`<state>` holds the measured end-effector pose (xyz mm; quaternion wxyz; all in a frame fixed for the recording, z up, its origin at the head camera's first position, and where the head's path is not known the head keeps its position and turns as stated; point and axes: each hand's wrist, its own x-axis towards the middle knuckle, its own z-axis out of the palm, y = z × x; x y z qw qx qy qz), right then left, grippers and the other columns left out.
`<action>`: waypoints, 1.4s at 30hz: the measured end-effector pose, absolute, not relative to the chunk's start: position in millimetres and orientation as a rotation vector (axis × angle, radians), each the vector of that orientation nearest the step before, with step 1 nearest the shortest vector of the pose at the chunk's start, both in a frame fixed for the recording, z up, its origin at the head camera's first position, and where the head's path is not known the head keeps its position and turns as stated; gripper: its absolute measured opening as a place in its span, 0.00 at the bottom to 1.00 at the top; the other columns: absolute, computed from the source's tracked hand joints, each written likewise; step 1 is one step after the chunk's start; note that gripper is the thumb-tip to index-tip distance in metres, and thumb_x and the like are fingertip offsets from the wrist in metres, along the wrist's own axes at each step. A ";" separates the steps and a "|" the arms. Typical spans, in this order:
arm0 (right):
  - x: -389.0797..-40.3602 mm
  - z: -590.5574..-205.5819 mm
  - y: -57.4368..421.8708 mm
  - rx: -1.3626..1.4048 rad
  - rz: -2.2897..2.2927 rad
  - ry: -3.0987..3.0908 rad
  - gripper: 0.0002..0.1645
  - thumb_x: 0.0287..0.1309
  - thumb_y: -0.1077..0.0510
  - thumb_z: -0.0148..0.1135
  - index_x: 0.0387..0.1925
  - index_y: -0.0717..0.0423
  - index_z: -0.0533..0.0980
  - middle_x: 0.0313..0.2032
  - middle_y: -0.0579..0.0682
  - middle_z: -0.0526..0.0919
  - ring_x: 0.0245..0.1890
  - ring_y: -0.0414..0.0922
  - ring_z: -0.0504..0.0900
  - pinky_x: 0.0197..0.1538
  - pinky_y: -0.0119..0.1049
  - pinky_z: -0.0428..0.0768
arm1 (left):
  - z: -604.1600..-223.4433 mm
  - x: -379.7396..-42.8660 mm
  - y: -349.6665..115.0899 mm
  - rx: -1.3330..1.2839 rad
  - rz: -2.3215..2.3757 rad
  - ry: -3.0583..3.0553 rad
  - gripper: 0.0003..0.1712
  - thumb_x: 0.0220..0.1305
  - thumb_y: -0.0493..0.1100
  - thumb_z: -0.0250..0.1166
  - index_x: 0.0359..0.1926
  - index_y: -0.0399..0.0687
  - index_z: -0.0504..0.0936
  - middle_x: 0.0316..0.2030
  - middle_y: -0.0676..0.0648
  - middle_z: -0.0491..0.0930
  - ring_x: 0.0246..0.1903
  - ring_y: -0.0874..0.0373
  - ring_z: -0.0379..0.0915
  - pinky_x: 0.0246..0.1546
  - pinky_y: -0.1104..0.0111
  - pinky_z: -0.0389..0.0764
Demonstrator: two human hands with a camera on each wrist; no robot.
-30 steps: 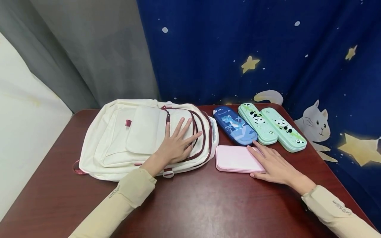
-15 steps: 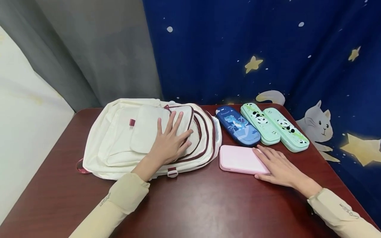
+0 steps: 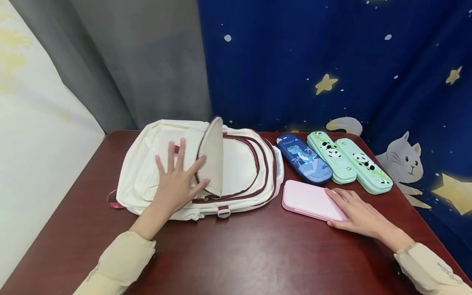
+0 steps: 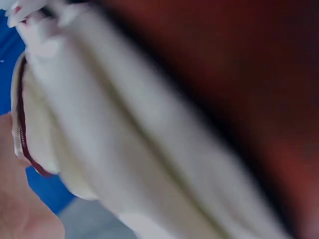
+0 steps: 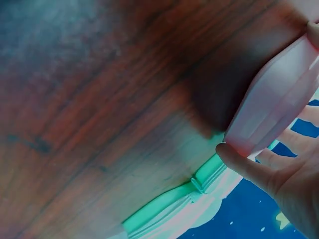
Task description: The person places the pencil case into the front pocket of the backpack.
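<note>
A cream backpack [image 3: 144,164] with dark red trim lies on the table. Its front pocket flap [image 3: 214,164] is folded back and stands up, showing a pale inside. My left hand [image 3: 175,184] is against this raised flap, fingers spread and straight. In the left wrist view part of that hand [image 4: 20,199] shows beside the flap's zipper edge [image 4: 22,114]. My right hand [image 3: 359,215] holds the right end of a flat pink pencil case [image 3: 313,200], thumb at the near edge and fingers over the top. The right wrist view shows the thumb [image 5: 244,164] on the pink case's corner.
Behind the pink case lie a blue dinosaur pencil case [image 3: 304,157] and two mint-green panda pencil cases [image 3: 332,157], side by side. Curtains [image 3: 258,61] hang behind the dark red table [image 3: 239,254]. A white wall [image 3: 37,143] stands at the left.
My left hand has moved left, and the backpack's front flap has swung up and over, uncovering the pocket. My right hand stays at the pink pencil case, which has turned slightly.
</note>
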<state>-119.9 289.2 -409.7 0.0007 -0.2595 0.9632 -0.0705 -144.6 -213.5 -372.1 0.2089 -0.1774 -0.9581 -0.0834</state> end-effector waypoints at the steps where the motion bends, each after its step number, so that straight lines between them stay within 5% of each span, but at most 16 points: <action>1: -118.1 -409.5 290.1 -0.796 -0.222 3.026 0.54 0.47 0.31 0.62 0.69 0.52 0.56 0.59 0.61 0.64 0.56 0.58 0.62 0.41 0.59 0.74 | -376.4 -141.8 -219.2 -0.462 -0.263 -2.675 0.37 0.58 0.66 0.54 0.64 0.56 0.68 0.71 0.41 0.26 0.68 0.43 0.15 0.54 0.33 0.29; 10: -111.4 -393.4 295.8 -0.829 -0.244 3.138 0.54 0.44 0.34 0.67 0.69 0.50 0.57 0.58 0.59 0.66 0.55 0.57 0.64 0.41 0.60 0.73 | -393.0 -128.7 -250.5 -0.208 -0.481 -2.855 0.36 0.63 0.62 0.51 0.67 0.52 0.57 0.70 0.35 0.29 0.65 0.34 0.11 0.48 0.27 0.31; 21: -130.9 -343.4 267.1 -0.921 -0.259 3.161 0.57 0.43 0.36 0.69 0.71 0.44 0.53 0.62 0.57 0.62 0.59 0.56 0.61 0.49 0.59 0.67 | -387.1 -131.6 -254.8 -0.100 -0.577 -3.026 0.39 0.64 0.68 0.44 0.70 0.59 0.48 0.70 0.33 0.26 0.62 0.21 0.25 0.46 0.25 0.38; 32: -161.4 -344.1 220.1 -1.165 -0.168 3.094 0.53 0.46 0.30 0.62 0.70 0.45 0.55 0.62 0.57 0.63 0.59 0.55 0.62 0.43 0.56 0.74 | -389.9 -129.1 -255.1 -0.109 -0.545 -3.099 0.43 0.65 0.69 0.41 0.73 0.64 0.33 0.69 0.32 0.26 0.62 0.22 0.21 0.50 0.28 0.33; 42: -180.2 -349.0 193.7 -1.207 -0.119 3.073 0.51 0.47 0.28 0.59 0.68 0.47 0.60 0.61 0.57 0.64 0.58 0.57 0.63 0.49 0.58 0.71 | -392.9 -127.8 -257.6 -0.111 -0.553 -3.102 0.44 0.65 0.70 0.40 0.73 0.64 0.33 0.69 0.31 0.27 0.62 0.23 0.21 0.49 0.28 0.33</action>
